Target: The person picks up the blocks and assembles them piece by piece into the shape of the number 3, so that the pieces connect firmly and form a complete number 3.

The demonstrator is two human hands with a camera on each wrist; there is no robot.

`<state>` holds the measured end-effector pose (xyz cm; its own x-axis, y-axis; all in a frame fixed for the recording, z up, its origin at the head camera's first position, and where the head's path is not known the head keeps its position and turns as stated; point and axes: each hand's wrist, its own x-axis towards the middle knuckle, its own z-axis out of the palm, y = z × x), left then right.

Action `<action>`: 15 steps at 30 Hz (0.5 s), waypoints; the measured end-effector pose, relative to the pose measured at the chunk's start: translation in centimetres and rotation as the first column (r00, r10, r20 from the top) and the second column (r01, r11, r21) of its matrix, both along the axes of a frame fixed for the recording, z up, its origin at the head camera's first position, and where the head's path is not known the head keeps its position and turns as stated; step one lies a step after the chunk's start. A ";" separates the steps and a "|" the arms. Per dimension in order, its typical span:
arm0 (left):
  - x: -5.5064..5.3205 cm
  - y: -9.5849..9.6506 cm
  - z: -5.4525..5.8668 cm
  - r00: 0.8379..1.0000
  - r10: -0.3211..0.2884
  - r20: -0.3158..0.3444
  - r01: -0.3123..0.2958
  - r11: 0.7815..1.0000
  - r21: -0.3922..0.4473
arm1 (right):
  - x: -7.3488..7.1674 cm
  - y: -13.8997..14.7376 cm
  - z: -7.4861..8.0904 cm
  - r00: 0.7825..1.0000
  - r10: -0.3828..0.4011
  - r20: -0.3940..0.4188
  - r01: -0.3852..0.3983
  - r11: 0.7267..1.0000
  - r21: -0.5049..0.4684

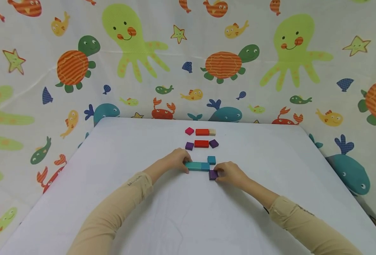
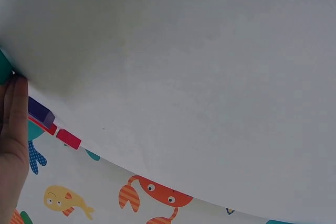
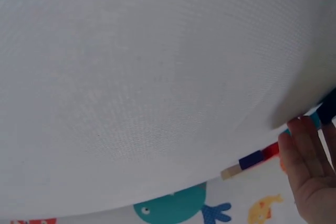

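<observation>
Behind the worktop (image 1: 175,219), a backdrop (image 1: 162,21). Farthest back on the worktop, left to right: first block (image 1: 189,131), rear bar (image 1: 202,132) and, touching it, second block (image 1: 212,132). Just before these, a middle bar (image 1: 201,144) between third block (image 1: 189,146) (left) and fourth block (image 1: 213,143) (right). Nearest, a front bar (image 1: 194,166), by its left end in the left hand (image 1: 177,159), with a fifth block (image 1: 205,166) against its right end. Just right of the fifth block, toward the back, a sixth block (image 1: 211,160); toward the front, a seventh block (image 1: 212,175), in the right hand (image 1: 233,175).
</observation>
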<state>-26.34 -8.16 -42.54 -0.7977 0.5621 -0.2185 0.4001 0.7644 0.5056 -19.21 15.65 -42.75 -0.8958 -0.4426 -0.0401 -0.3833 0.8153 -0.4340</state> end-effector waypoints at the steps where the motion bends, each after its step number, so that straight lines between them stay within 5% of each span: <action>1: 0.0 0.0 0.0 1.000 0.001 0.001 -0.001 1.000 -0.002 | 0.0 0.0 0.0 1.000 0.002 -0.004 -0.002 1.000 0.005; 15: -0.2 -0.1 -0.1 1.000 -0.003 -0.004 0.003 1.000 -0.005 | -0.2 -0.4 0.0 1.000 0.008 -0.029 -0.007 0.999 0.035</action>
